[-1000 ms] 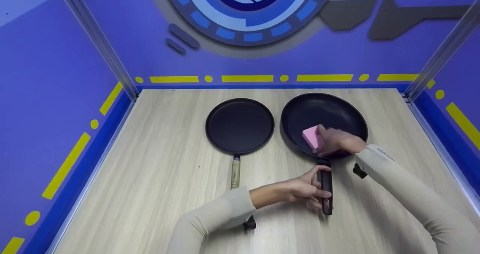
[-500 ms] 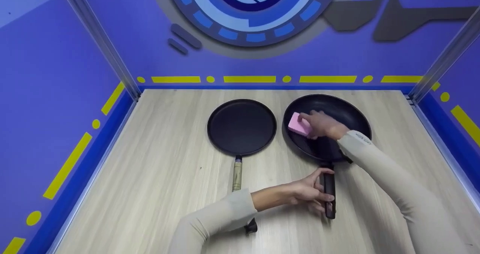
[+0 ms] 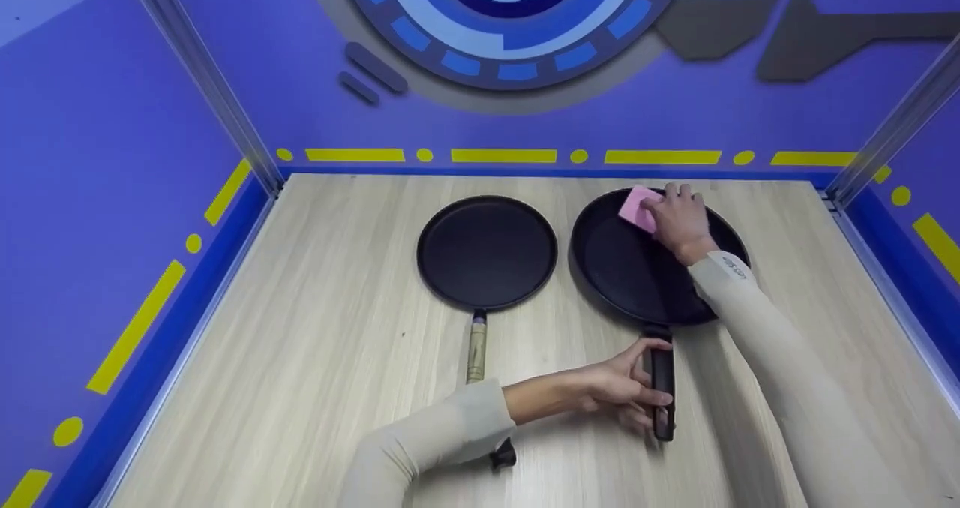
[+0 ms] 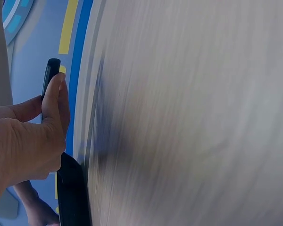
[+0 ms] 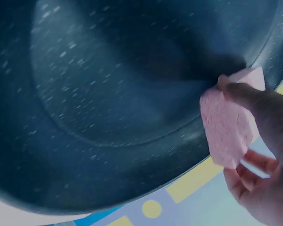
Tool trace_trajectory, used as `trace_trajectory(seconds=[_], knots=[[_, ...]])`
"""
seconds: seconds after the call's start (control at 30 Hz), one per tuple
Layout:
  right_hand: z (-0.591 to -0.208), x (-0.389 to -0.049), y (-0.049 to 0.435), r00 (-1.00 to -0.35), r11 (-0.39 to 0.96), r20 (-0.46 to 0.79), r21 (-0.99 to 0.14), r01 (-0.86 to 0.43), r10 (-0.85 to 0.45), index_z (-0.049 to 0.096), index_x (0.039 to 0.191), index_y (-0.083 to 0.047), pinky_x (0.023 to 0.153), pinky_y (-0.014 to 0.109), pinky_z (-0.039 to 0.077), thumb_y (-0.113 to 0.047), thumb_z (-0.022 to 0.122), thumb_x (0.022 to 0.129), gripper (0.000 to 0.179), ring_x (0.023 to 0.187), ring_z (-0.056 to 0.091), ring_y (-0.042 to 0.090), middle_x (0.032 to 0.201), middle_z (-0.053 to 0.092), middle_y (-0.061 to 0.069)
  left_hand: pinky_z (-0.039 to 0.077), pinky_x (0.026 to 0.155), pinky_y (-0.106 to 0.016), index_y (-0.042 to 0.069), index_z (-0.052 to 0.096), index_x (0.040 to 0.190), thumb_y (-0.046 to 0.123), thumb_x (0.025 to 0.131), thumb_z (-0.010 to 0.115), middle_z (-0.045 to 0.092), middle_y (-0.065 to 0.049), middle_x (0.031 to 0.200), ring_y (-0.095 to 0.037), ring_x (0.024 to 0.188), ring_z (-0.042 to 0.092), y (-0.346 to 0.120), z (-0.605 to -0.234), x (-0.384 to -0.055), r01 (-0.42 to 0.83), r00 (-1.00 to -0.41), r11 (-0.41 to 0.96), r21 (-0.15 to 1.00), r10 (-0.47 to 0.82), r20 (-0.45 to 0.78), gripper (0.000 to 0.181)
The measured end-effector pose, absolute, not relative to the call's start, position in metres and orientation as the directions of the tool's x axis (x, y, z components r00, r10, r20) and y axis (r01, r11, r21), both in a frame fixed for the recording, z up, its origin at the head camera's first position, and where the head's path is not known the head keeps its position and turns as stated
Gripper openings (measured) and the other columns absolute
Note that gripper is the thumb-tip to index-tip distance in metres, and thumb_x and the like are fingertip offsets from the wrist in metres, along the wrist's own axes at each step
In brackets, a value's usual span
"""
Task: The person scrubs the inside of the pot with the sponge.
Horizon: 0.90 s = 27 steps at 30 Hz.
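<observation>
A black frying pan (image 3: 615,268) lies at the right of the table, its black handle (image 3: 663,388) pointing toward me. My left hand (image 3: 619,380) grips that handle, thumb on one side and fingers curled round the other; the left wrist view shows the handle (image 4: 51,70) rising past the fingers. A pink sponge (image 3: 637,209) is pinched in my right hand (image 3: 682,219) at the pan's far inner edge. In the right wrist view, the sponge (image 5: 228,120) sits between thumb and fingers against the sloping pan wall. Light specks dot the dark pan surface (image 5: 108,94).
Left of the frying pan lies a flat black round pan (image 3: 487,253) with a wood-patterned handle (image 3: 477,350), partly hidden under my left forearm. Blue and purple panels (image 3: 487,129) with yellow marks enclose the wooden table (image 3: 315,328) at the back and sides.
My right hand has carried the sponge from the pan's near side to its left side, then up to the far edge. My left hand has kept its grip on the handle.
</observation>
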State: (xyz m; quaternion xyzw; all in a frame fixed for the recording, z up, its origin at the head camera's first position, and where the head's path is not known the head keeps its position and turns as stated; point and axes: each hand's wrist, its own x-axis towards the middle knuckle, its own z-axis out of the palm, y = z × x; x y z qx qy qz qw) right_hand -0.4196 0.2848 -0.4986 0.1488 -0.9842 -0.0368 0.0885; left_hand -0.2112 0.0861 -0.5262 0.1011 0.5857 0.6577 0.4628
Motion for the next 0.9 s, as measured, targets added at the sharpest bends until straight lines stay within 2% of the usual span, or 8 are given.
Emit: trace_trajectory(seconds=[0.13,0.27,0.5,0.7,0.87,0.9], knots=[[-0.493,-0.416,0.298,-0.962,0.974,0.168,0.113,-0.196,-0.213,0.061,0.112,-0.005,0.091,0.07,0.049,0.001,0.061,0.09,0.022,0.11,0.049,0.058,0.114,0.05,0.04,0.064,0.058,-0.026,0.042,0.041,0.136,-0.009,0.095,0.065,0.068,-0.007,0.085,-0.052,0.104,0.069,0.087,-0.525,-0.211,-0.475,-0.561,0.114,0.872,0.724,-0.4,0.069],[-0.492,-0.41,0.308,-0.981,0.987,0.146,0.119,-0.109,-0.126,0.057,0.114,-0.006,0.09,0.068,0.049,0.004,0.051,0.096,0.022,0.11,0.048,0.058,0.118,0.046,0.043,0.065,0.061,-0.029,0.042,0.041,0.136,-0.009,0.094,0.065,0.068,-0.007,0.086,-0.046,0.099,0.073,0.087,-0.526,-0.211,-0.469,-0.566,0.113,0.876,0.723,-0.396,0.07],[-0.493,-0.401,0.312,-0.993,0.989,0.092,0.134,-0.061,-0.073,0.052,0.109,-0.005,0.088,0.064,0.051,0.002,0.052,0.096,0.015,0.108,0.047,0.054,0.117,0.045,0.041,0.064,0.059,-0.025,0.04,0.041,0.138,-0.009,0.095,0.064,0.068,-0.006,0.087,-0.047,0.099,0.072,0.084,-0.528,-0.212,-0.47,-0.569,0.099,0.877,0.726,-0.387,0.069],[-0.48,-0.386,0.315,-0.999,0.985,-0.038,0.173,-0.023,-0.017,0.056,0.121,-0.005,0.086,0.06,0.051,-0.002,0.047,0.099,0.023,0.106,0.048,0.054,0.111,0.046,0.039,0.063,0.058,-0.025,0.04,0.041,0.139,-0.009,0.095,0.064,0.068,-0.006,0.087,-0.043,0.095,0.074,0.084,-0.529,-0.211,-0.473,-0.566,0.096,0.876,0.729,-0.385,0.069],[-0.467,-0.374,0.313,-0.987,0.979,-0.153,0.201,0.023,0.055,0.058,0.122,-0.001,0.072,0.047,0.049,-0.012,0.046,0.103,0.025,0.098,0.05,0.049,0.107,0.048,0.038,0.062,0.056,-0.022,0.037,0.039,0.142,-0.008,0.096,0.063,0.071,-0.007,0.092,-0.049,0.104,0.07,0.083,-0.528,-0.21,-0.463,-0.56,0.111,0.879,0.732,-0.387,0.069],[-0.463,-0.372,0.312,-0.981,0.977,-0.179,0.21,0.032,0.071,0.058,0.123,0.0,0.069,0.044,0.048,-0.014,0.051,0.102,0.026,0.095,0.05,0.047,0.106,0.049,0.038,0.062,0.056,-0.021,0.036,0.038,0.142,-0.008,0.096,0.063,0.071,-0.007,0.093,-0.05,0.106,0.069,0.083,-0.528,-0.21,-0.459,-0.56,0.113,0.881,0.733,-0.386,0.069]])
